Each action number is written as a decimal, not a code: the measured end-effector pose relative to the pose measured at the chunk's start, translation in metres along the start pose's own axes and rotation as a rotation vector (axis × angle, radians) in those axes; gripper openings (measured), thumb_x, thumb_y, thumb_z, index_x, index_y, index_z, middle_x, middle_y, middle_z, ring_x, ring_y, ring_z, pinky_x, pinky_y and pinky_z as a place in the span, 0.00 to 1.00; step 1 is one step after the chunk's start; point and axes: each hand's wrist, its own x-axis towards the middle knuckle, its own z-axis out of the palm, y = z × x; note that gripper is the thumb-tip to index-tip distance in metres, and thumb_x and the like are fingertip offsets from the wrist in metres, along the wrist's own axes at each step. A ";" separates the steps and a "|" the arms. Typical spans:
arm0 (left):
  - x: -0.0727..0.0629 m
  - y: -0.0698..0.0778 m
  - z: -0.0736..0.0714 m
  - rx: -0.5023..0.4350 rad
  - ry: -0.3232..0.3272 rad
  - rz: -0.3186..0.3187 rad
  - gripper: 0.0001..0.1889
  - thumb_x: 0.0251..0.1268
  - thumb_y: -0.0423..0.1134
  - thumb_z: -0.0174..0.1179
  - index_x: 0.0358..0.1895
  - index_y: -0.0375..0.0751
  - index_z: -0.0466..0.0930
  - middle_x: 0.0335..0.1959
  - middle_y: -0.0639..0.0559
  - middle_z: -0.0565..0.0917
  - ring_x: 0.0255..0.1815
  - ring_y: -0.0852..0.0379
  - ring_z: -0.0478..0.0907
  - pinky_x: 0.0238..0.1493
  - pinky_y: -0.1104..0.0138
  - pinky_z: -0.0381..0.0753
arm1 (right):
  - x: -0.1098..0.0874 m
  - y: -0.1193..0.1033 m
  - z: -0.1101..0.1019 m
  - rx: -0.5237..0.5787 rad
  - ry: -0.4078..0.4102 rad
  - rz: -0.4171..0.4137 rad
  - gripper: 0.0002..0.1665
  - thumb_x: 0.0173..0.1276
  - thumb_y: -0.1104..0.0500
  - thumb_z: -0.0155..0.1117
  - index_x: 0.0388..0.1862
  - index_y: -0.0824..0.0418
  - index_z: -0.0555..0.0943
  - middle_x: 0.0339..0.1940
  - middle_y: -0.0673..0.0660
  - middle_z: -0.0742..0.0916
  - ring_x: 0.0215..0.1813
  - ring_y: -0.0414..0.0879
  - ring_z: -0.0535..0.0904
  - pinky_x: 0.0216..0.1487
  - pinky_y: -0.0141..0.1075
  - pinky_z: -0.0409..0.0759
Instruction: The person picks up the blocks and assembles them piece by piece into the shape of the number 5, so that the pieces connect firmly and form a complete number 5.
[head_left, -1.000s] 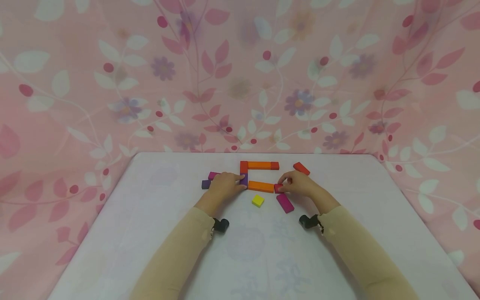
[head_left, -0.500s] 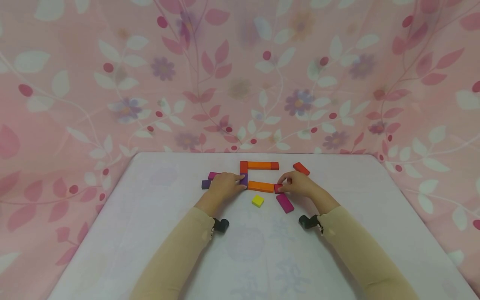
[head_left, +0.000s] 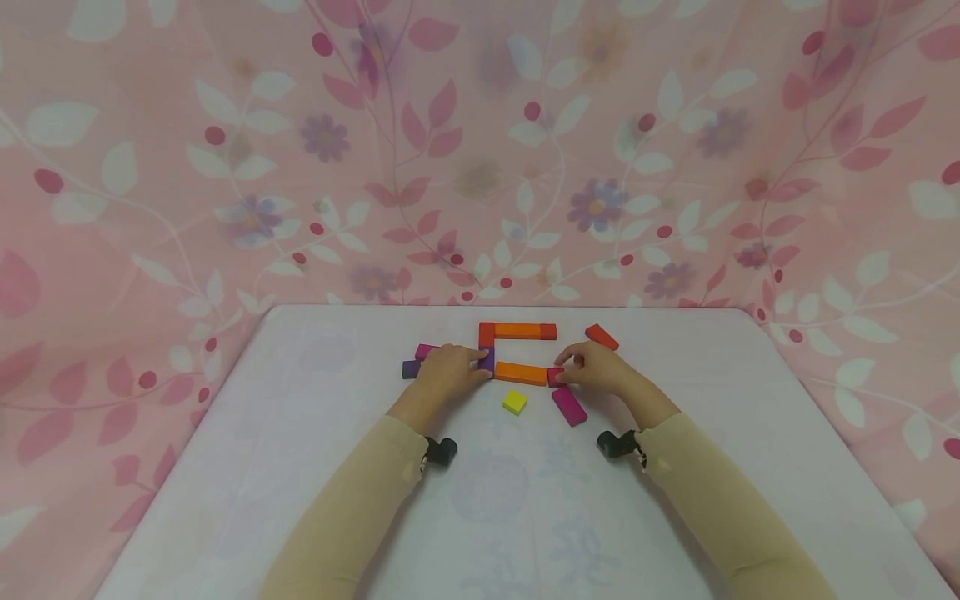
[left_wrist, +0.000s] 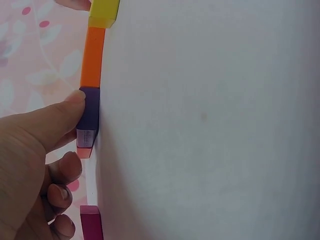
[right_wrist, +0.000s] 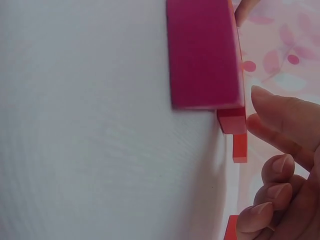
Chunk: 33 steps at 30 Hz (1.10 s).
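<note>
My left hand (head_left: 448, 371) pinches a purple block (head_left: 487, 360) between thumb and index finger. In the left wrist view the thumb lies along the side of that purple block (left_wrist: 89, 110), the other fingers curled beneath. An orange block (head_left: 521, 374) runs rightward from its near end to a small red block (head_left: 554, 377). At that red block, my right hand (head_left: 600, 367) has thumb and index finger around it. The right wrist view shows a magenta block (right_wrist: 205, 55) partly covering the red block (right_wrist: 232, 121), with the right fingertips close beside it.
A red-orange block (head_left: 487, 333), an orange block (head_left: 517, 331) and a small red block (head_left: 549, 332) form the far row. Loose pieces include a yellow block (head_left: 515, 402), a tilted red-orange block (head_left: 602, 337), and magenta (head_left: 426, 351) and dark purple (head_left: 410, 369) blocks by the left hand.
</note>
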 end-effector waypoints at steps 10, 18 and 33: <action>0.002 -0.002 0.002 0.009 -0.005 0.022 0.31 0.65 0.58 0.65 0.70 0.55 0.75 0.62 0.49 0.81 0.65 0.47 0.73 0.67 0.52 0.70 | -0.013 -0.002 -0.007 -0.019 0.020 -0.024 0.15 0.64 0.50 0.73 0.48 0.53 0.86 0.30 0.56 0.75 0.36 0.50 0.71 0.35 0.38 0.71; 0.003 -0.004 0.001 -0.024 0.015 0.075 0.30 0.65 0.55 0.66 0.69 0.51 0.76 0.60 0.49 0.82 0.62 0.48 0.75 0.67 0.54 0.71 | -0.025 0.001 -0.008 0.017 -0.001 -0.059 0.15 0.64 0.51 0.73 0.48 0.54 0.86 0.25 0.54 0.72 0.31 0.49 0.69 0.31 0.37 0.67; -0.009 -0.032 -0.012 -0.009 0.109 0.155 0.24 0.69 0.52 0.63 0.65 0.51 0.80 0.35 0.54 0.83 0.41 0.53 0.76 0.56 0.57 0.76 | -0.044 0.006 -0.003 0.011 -0.123 -0.060 0.24 0.60 0.53 0.77 0.56 0.50 0.85 0.31 0.54 0.76 0.37 0.49 0.72 0.35 0.38 0.71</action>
